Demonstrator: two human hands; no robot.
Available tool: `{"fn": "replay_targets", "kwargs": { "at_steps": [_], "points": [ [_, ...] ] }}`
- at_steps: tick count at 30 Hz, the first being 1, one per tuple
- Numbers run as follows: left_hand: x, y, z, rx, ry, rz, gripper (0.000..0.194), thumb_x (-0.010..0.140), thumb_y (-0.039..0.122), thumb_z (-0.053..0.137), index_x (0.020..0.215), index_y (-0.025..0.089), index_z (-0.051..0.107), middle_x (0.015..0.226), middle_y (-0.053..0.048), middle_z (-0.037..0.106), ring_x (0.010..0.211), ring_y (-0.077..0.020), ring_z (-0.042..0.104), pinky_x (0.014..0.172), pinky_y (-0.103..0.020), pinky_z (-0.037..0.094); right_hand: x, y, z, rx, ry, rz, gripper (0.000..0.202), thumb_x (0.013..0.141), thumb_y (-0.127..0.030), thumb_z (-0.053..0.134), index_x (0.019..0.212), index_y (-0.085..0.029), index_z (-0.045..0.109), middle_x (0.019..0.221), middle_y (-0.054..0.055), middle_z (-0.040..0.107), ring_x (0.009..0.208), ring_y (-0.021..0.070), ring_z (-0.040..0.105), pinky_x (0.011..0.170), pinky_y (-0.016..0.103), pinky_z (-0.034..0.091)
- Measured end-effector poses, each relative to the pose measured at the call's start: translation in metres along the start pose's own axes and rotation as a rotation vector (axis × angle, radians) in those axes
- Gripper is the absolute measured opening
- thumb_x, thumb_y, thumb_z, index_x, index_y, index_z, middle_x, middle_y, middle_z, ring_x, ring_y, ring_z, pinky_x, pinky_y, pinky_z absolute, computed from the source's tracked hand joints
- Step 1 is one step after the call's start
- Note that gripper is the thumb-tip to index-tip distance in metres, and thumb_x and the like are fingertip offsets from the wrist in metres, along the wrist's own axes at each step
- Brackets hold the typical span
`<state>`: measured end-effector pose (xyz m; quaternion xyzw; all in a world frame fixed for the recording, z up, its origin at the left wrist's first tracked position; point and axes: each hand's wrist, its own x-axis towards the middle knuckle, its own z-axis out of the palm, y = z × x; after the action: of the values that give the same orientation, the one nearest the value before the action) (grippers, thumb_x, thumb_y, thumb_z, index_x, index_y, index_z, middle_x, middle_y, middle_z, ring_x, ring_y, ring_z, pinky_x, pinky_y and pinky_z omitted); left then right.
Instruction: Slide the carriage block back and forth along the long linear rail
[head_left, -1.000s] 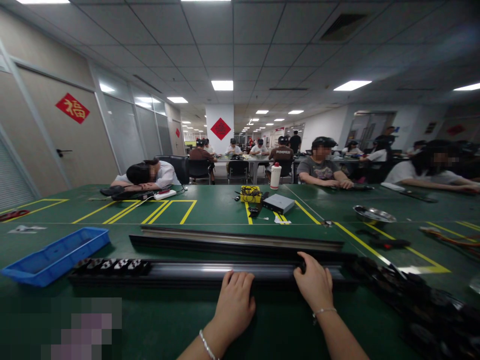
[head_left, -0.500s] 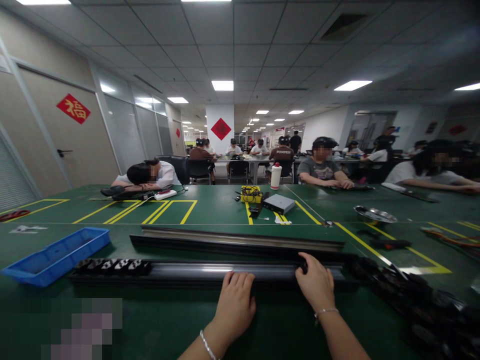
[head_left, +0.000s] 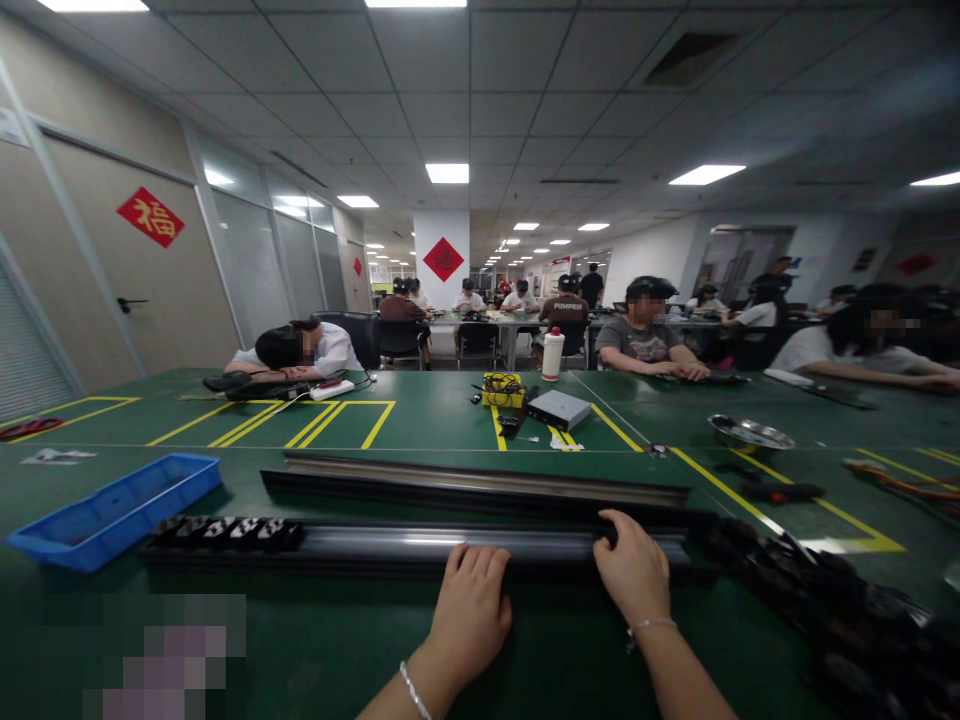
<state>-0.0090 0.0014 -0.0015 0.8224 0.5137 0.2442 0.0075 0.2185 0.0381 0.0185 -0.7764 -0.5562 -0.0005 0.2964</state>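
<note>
A long black rail with a shiny inner channel lies across the table in front of me. Several black parts with light patterned tops sit in a row in its left end. My left hand is closed over the rail's near edge, fingers curled onto the channel. Farther right, my right hand bends thumb and fingers around a small dark piece at the channel, mostly hidden by the hand. Behind lies a second long rail, which neither hand grips.
A blue tray stands left of the rails. Dark parts are heaped at the right. Farther back are a metal bowl, a grey box, a yellow box with cables and a white bottle. Other people sit around the table.
Nearly nothing differs. The view has shifted very slightly, and both hands keep their places on the rail.
</note>
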Motion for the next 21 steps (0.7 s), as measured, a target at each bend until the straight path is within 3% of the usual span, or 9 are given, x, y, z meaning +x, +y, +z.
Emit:
{"fn": "replay_targets", "kwargs": {
  "at_steps": [10, 21],
  "points": [
    [0.000, 0.000, 0.002, 0.013, -0.002, -0.003, 0.039, 0.079, 0.020, 0.051, 0.118, 0.024, 0.051, 0.114, -0.003, 0.061, 0.109, -0.0201, 0.051, 0.107, -0.043, 0.027, 0.003, 0.006, 0.001, 0.002, 0.018, -0.024, 0.044, 0.075, -0.020, 0.036, 0.113, -0.015, 0.058, 0.120, 0.010, 0.060, 0.109, 0.0237, 0.055, 0.094, 0.037, 0.039],
    [0.000, -0.001, 0.001, -0.029, 0.008, -0.010, 0.040, 0.078, 0.018, 0.050, 0.117, 0.025, 0.051, 0.114, -0.002, 0.060, 0.110, -0.0204, 0.050, 0.107, -0.043, 0.026, 0.011, 0.024, -0.004, -0.034, 0.030, 0.048, 0.045, 0.076, -0.023, 0.036, 0.116, -0.015, 0.056, 0.121, 0.011, 0.059, 0.111, 0.0248, 0.054, 0.097, 0.038, 0.037]
  ]
}}
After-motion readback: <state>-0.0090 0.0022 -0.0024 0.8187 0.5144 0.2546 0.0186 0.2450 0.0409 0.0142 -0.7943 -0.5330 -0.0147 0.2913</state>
